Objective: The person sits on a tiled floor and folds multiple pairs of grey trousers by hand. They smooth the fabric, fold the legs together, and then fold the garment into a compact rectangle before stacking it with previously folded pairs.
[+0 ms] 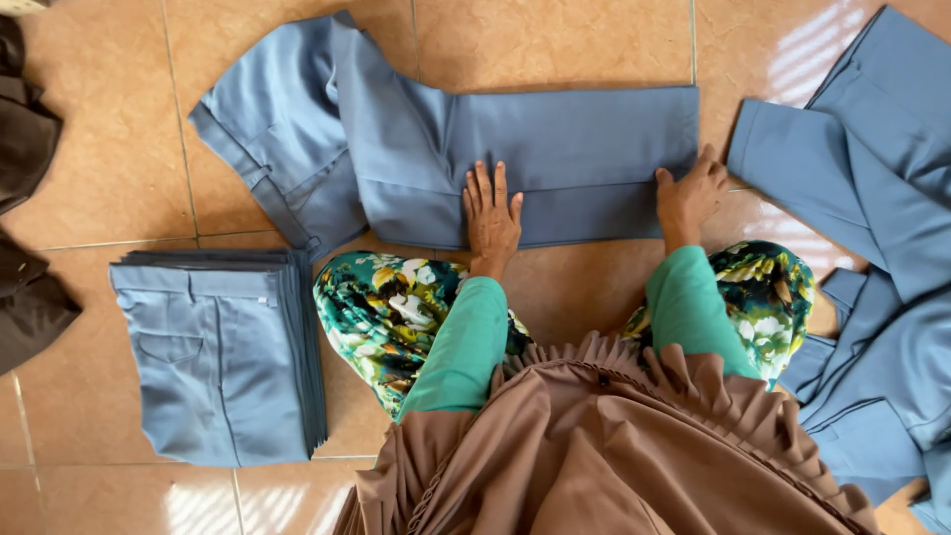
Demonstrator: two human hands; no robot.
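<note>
A pair of blue-grey trousers [416,149] lies flat on the tan tiled floor [555,40], legs together and pointing right, waistband at the upper left. My left hand [490,213] rests palm down on the middle of the legs, fingers spread. At the hem end, my right hand [690,195] presses on the lower edge with curled fingers that seem to pinch the fabric. Both arms wear green sleeves.
A neat stack of folded blue-grey trousers [218,352] sits at the lower left. A loose pile of unfolded blue-grey trousers [872,228] spreads along the right side. Dark brown cloth [25,198] lies at the left edge. My floral-clad knees and a brown pleated garment fill the bottom.
</note>
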